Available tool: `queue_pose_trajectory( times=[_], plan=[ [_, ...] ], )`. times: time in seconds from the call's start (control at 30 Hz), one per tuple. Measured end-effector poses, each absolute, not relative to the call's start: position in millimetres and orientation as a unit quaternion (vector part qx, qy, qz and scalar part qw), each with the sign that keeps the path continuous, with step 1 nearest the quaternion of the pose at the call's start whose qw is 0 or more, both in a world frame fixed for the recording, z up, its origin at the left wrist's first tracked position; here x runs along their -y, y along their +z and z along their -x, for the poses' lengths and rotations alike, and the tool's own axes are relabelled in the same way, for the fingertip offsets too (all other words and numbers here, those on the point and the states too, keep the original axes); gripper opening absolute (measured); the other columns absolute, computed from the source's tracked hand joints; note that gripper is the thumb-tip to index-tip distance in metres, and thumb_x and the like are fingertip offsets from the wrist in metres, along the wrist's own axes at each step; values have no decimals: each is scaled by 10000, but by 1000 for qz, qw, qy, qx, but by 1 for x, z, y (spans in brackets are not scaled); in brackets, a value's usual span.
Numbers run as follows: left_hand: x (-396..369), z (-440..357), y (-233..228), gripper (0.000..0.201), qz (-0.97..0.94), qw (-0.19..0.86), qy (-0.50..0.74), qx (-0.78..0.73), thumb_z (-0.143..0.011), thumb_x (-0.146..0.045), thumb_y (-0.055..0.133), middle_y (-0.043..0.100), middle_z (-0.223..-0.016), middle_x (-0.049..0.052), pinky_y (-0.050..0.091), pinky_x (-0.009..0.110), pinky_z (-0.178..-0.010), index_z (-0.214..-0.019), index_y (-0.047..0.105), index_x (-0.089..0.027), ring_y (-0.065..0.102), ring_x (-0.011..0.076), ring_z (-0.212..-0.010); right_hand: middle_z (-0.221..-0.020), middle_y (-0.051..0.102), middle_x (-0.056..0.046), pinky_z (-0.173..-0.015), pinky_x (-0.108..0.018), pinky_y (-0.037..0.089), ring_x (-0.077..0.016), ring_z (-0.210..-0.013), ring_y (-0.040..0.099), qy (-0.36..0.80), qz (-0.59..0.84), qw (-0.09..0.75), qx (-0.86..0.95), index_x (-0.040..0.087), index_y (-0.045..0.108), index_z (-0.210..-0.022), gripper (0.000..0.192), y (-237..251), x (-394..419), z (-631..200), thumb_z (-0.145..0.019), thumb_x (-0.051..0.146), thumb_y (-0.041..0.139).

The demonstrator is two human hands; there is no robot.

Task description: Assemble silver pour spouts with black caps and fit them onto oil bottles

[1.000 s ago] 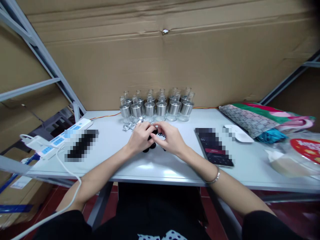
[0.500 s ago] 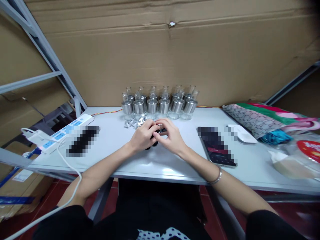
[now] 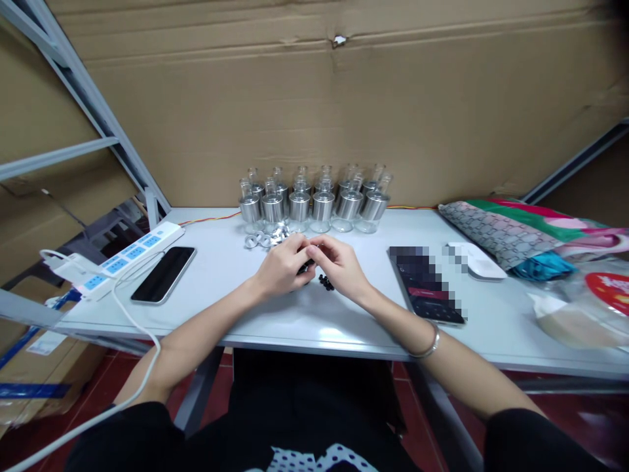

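Far left of the fingers lie a power strip (image 3: 128,256) and a dark phone (image 3: 164,274) on the table (image 3: 275,321). The left hand (image 3: 284,265) and right hand (image 3: 341,265) meet fingertip to fingertip above the tabletop, fingers pinched together around a small black part (image 3: 307,265); most of it is hidden, so its shape cannot be told. Just below the right fingers lie loose black bits (image 3: 325,282). Just beyond the left fingers are metal rings (image 3: 260,240), and behind them a row of glass bottles (image 3: 314,198) with silver bands. Right of the fingers lies a second phone (image 3: 426,287), then a white mouse (image 3: 476,261) and a patterned bag (image 3: 501,231).
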State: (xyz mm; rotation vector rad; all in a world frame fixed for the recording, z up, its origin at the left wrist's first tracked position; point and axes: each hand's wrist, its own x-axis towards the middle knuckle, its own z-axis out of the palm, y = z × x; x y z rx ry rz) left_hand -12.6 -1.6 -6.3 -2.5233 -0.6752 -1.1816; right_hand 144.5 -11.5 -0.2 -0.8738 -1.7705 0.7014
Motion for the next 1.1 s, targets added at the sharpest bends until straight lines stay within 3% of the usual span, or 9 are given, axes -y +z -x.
queue_pose_trajectory(
  times=[0.3, 0.53, 0.8, 0.97, 1.1],
  plan=[
    [-11, 20, -7, 347, 843, 1, -477, 248, -836, -195, 570, 469, -987, 45, 482, 265, -713, -1145, 412, -205, 513, 121, -790, -989, 641, -70, -669, -292, 532, -146, -755, 619, 347, 304, 527, 714, 191, 624, -1011, 288, 0, 1, -151, -807, 394, 609],
    [-11, 22, -7, 357, 864, -6, -444, 238, -859, -254, 492, 522, -932, 33, 455, 296, -741, -1198, 391, -205, 516, 128, -733, -1081, 591, -79, -742, -310, 554, -157, -845, 614, 322, 282, 533, 730, 218, 630, -1060, 255, 5, 2, -157, -844, 335, 562],
    [-13, 25, -6, 280, 845, 64, -455, 273, -842, -277, 496, 607, -909, 24, 409, 320, -789, -1102, 443, -188, 548, 135, -703, -1105, 540, -82, -758, -304, 590, -149, -876, 609, 230, 269, 530, 771, 217, 608, -1082, 285, 6, 3, -158, -802, 196, 561],
    [-15, 28, -4, 162, 868, 47, -398, 292, -793, -341, 426, 535, -668, -7, 378, 378, -826, -811, 468, -185, 497, 155, -625, -1014, 514, -59, -763, -291, 608, -151, -903, 588, 218, 266, 528, 777, 219, 604, -1084, 323, 8, 8, -157, -765, 171, 580],
    [-15, 29, -3, 171, 877, 31, -374, 300, -777, -351, 403, 526, -655, -1, 380, 379, -819, -750, 440, -186, 482, 154, -612, -1003, 516, -59, -778, -306, 613, -152, -903, 587, 207, 265, 511, 791, 213, 609, -1075, 321, 7, 7, -157, -760, 166, 575]
  ],
)
